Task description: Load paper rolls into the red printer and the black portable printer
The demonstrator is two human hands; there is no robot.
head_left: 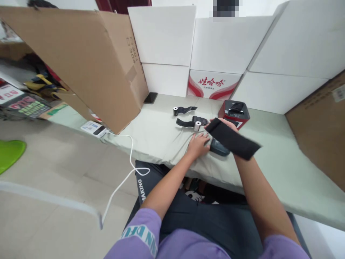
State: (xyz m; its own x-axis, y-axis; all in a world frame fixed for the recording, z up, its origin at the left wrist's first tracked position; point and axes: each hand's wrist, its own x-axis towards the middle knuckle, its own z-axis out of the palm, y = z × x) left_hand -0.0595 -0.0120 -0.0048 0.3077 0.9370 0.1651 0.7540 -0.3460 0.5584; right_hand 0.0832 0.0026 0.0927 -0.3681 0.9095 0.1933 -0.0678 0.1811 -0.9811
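My left hand [198,145] rests on the grey-green tabletop [156,133] with its fingers touching a dark blue-black device [219,147]. My right hand [225,125] is mostly hidden behind a flat black strip [233,139] that it holds up over the device. Two small white rolls with black tape trailing from them lie further back, one [175,110] to the left and one [197,125] just beyond my left hand. A red and black printer-like box [234,113] stands behind my right hand.
A large brown cardboard sheet [88,64] leans over the table's left end. White foam boxes [223,43] line the back. A black phone [150,97] lies at the back left. A white cable [126,169] hangs off the table's front edge. Brown cardboard [320,126] stands at right.
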